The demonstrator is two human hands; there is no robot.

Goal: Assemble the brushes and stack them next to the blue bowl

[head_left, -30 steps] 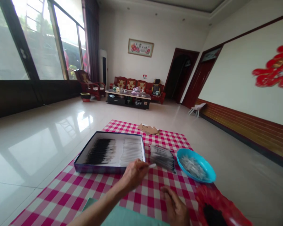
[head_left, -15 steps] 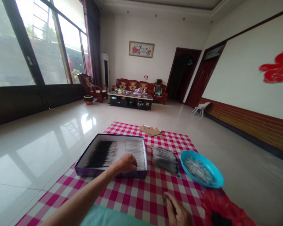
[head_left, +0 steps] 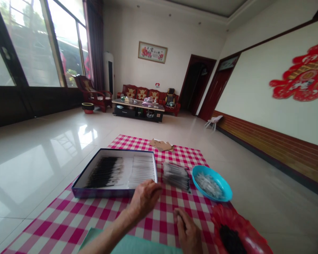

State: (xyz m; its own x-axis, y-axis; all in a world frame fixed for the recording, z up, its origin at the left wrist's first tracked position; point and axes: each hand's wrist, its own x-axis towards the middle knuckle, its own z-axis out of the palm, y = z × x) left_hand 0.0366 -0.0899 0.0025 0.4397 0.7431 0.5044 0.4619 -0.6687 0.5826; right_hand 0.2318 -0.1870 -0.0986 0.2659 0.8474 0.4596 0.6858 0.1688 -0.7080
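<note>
My left hand (head_left: 145, 198) is closed, fingers pinched together, just off the near right corner of the box (head_left: 103, 193). Whatever it may hold is hidden. My right hand (head_left: 188, 231) is low over the checked cloth, thumb and fingers pressed together; I cannot make out anything in them. Inside the shallow dark-blue box lie a row of slim black sticks (head_left: 106, 172) with pale ends and a row of whitish, clear slim pieces (head_left: 142, 169). Right of the box, a bundle of clear slim tubes with dark ends (head_left: 176, 175) rests on the cloth.
A blue basin (head_left: 228, 192) holds small clear pieces. In front of it, a red bowl (head_left: 254, 240) contains black bits. Cardboard pieces (head_left: 161, 145) lie at the table's far end. Green cloth (head_left: 132, 246) covers the near edge. A coffee table (head_left: 137, 105) and sofa stand beyond.
My left hand has come out from over the box, moving toward me and closer to my right hand. The right hand stays pinched near the same spot. The view has turned right.
</note>
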